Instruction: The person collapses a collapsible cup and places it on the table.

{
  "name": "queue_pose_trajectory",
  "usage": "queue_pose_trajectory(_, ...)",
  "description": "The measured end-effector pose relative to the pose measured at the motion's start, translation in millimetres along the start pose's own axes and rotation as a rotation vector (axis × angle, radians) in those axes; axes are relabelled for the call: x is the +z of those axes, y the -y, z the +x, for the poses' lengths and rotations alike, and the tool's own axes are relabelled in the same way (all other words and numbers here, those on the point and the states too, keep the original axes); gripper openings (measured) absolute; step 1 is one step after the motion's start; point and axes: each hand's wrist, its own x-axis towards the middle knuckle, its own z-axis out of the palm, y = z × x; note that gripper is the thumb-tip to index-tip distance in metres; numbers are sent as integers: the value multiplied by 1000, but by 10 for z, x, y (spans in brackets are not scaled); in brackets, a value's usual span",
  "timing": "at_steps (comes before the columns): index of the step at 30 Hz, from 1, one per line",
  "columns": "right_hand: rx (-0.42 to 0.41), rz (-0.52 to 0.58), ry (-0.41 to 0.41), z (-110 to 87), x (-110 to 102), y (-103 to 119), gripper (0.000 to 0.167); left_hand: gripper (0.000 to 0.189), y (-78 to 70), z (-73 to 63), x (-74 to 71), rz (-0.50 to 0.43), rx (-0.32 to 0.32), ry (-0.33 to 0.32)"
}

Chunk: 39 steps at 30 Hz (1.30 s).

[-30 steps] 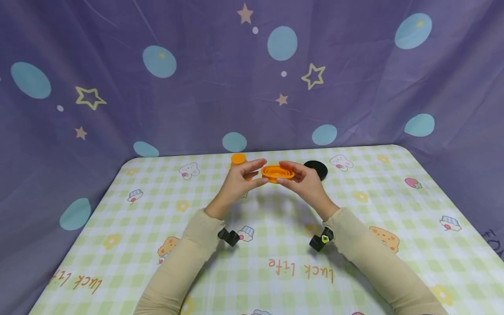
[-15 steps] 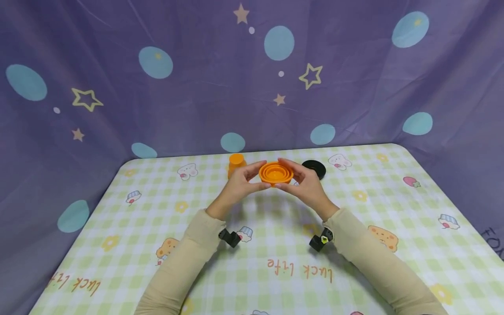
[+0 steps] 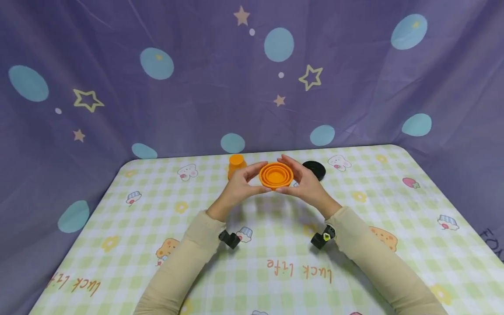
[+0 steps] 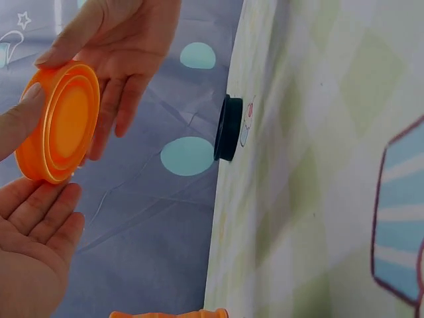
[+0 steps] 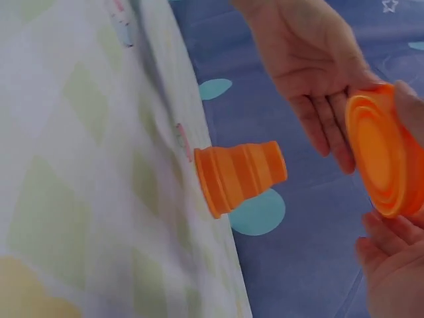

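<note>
A flattened orange collapsible cup (image 3: 276, 175) with concentric rings is held above the table, its ringed face tilted toward the head camera. My left hand (image 3: 239, 182) grips its left edge between thumb and fingers. On the opposite edge, my right hand (image 3: 308, 183) pinches it the same way, and the two thumbs nearly meet at the near rim. In the left wrist view the cup (image 4: 66, 126) appears as a thick disc. A second orange collapsible cup (image 5: 240, 173) stands extended upside down, just beyond my left hand.
Beyond my right hand lies a black round ribbed piece (image 3: 314, 169), low and flat on the table. A checked cloth (image 3: 252, 288) with cartoon prints covers the table. A purple curtain (image 3: 197, 105) hangs behind its far edge.
The held cup has tilted so its ringed face turns more toward the head camera. Both hands keep hold of it, with the right fingers shifted slightly up along the rim.
</note>
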Motion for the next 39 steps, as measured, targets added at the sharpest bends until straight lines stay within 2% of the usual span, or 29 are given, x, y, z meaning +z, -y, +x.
queue_pose_trajectory(5, 52, 12, 30, 18, -15, 34, 85, 68, 8, -5, -3, 3, 34, -5)
queue_pose_trajectory(11, 58, 53, 27, 22, -1, -1, 83, 68, 6, -16, -16, -7, 44, 4)
queue_pose_trajectory(18, 34, 136, -11, 37, 49, -27, 77, 69, 8, -14, -41, 6, 43, 26)
queue_pose_trajectory(27, 51, 153, -77, 54, 103, -32, 74, 71, -14, -3, -153, 74, 60, 38)
queue_pose_trajectory(32, 100, 149, -128, 72, 116, -80, 72, 68, -30, -22, -254, 97, 24, -17)
queue_pose_trajectory(39, 183, 143, -164, 115, 165, -207, 73, 61, -251, -92, -363, 63, 38, -118)
